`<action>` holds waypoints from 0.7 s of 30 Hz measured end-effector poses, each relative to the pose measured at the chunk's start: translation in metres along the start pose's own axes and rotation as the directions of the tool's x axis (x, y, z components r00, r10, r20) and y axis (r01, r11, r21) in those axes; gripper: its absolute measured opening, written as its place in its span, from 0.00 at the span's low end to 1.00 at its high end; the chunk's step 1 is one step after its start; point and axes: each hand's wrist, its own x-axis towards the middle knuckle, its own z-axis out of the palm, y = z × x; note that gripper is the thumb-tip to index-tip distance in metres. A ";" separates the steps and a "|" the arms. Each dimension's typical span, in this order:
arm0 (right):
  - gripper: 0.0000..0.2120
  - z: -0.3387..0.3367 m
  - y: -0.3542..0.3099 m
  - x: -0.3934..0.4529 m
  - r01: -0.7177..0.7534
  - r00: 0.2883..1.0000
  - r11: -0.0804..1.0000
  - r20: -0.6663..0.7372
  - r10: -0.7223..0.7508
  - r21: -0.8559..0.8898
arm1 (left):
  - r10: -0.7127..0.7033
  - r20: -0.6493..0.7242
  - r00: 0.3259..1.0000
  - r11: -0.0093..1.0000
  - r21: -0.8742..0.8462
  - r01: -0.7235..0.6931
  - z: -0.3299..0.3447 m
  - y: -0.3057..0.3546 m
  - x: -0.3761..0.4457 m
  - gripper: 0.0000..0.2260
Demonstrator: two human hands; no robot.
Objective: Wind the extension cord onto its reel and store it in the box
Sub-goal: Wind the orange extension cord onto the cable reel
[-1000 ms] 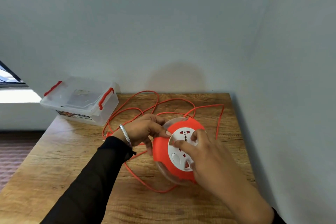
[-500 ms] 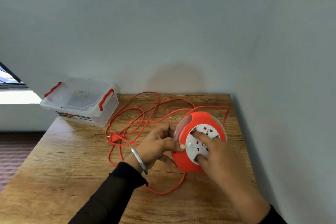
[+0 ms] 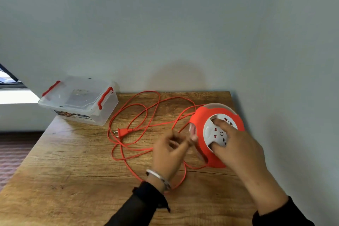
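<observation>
Two red latches hold the lid on our clear box (image 3: 78, 102) at the table's (image 3: 64, 170) far left; its label is too blurred to read. Orange cord (image 3: 139, 113) lies looped mid-table. Our left hand (image 3: 170, 150), blurred, curls near the cord; grip unclear. Our right hand (image 3: 236, 145) grips the reel (image 3: 203, 121).

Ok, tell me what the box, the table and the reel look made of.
Box: clear plastic, glossy, see-through walls with red clip handles. Table: wood or wood-look laminate, matte, with visible grain; which one is unclear. Reel: smooth orange plastic around a white socket face, with a clear rim.
</observation>
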 end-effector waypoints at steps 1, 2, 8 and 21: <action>0.29 -0.004 0.000 0.001 0.014 1.000 1.000 0.013 -0.013 -0.012 | 0.120 -0.077 0.990 0.987 0.119 -0.111 -0.008 0.005 0.011 0.16; 0.29 -0.007 0.001 0.001 0.026 0.999 0.999 0.031 -0.025 -0.024 | 0.211 -0.113 0.971 0.954 0.239 -0.180 -0.013 0.011 0.022 0.18; 0.28 -0.020 0.004 0.004 0.040 0.995 0.998 0.093 -0.036 -0.040 | -0.204 0.421 0.884 0.958 0.272 0.091 -0.026 0.021 0.077 0.18; 0.29 -0.010 0.010 0.007 -0.007 0.988 0.999 0.156 0.013 -0.040 | -0.499 -0.250 0.830 0.851 -0.325 0.414 -0.124 -0.005 0.147 0.04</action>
